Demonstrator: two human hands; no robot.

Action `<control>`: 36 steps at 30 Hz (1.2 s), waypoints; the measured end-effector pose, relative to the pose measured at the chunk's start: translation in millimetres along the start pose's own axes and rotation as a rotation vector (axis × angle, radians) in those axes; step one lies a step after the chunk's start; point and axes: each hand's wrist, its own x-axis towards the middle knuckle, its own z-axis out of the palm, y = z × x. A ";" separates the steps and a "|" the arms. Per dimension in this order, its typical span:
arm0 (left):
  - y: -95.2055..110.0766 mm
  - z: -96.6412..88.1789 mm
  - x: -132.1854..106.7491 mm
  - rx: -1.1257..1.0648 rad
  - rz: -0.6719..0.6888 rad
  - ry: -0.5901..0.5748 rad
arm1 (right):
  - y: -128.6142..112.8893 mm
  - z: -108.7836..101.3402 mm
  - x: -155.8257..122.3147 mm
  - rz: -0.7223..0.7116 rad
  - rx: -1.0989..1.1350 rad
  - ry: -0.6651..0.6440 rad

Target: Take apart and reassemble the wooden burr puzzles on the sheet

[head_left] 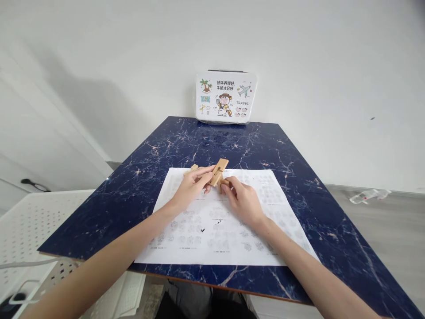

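Note:
My left hand [195,185] pinches a flat notched wooden puzzle piece [219,170], tilted up above the top part of a printed sheet [206,217]. Close against it on the right, my right hand [241,195] has its fingers closed on a smaller wooden puzzle piece [222,185], which touches or nearly touches the flat one; I cannot tell whether they are joined. Behind my left fingers more light wooden pieces [193,168] show in part, the rest covered by the hand. Rows of small diagrams cover the sheet, with a few dark specks near its middle.
The dark blue marbled table [139,186] bears the sheet. A white case with cartoon prints [226,97] stands at the far edge against the wall. To the left is a white perforated rack [36,217] with a cable; a clear plastic packet [368,196] lies on the floor at right.

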 end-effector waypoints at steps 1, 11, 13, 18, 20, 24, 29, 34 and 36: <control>1.3 -0.6 -0.2 0.013 -0.003 0.001 | -0.5 -0.3 -0.1 -0.008 -0.007 -0.004; 4.4 -2.0 -0.4 0.060 0.002 -0.054 | -2.8 0.5 -1.0 0.007 -0.006 -0.002; 2.6 1.4 -1.1 0.039 0.003 -0.054 | -4.1 -0.2 -0.6 0.021 0.010 -0.009; -9.3 10.6 -2.6 0.013 0.018 -0.025 | -4.5 -1.2 0.0 0.064 0.037 -0.030; -13.9 13.0 -3.7 0.055 0.041 -0.020 | -3.3 -0.6 0.2 0.073 0.037 -0.022; -19.6 14.7 -6.2 0.189 0.119 0.004 | -1.9 0.7 0.6 0.088 0.017 0.005; -23.2 11.5 -6.3 0.426 0.253 0.050 | -3.8 -1.0 1.8 0.119 0.065 0.010; -17.1 9.5 -5.3 0.635 0.338 0.187 | -4.8 -4.3 4.2 0.168 0.307 0.009; -12.5 10.1 -5.4 0.632 0.376 0.205 | -4.6 -5.4 5.2 0.181 0.415 -0.001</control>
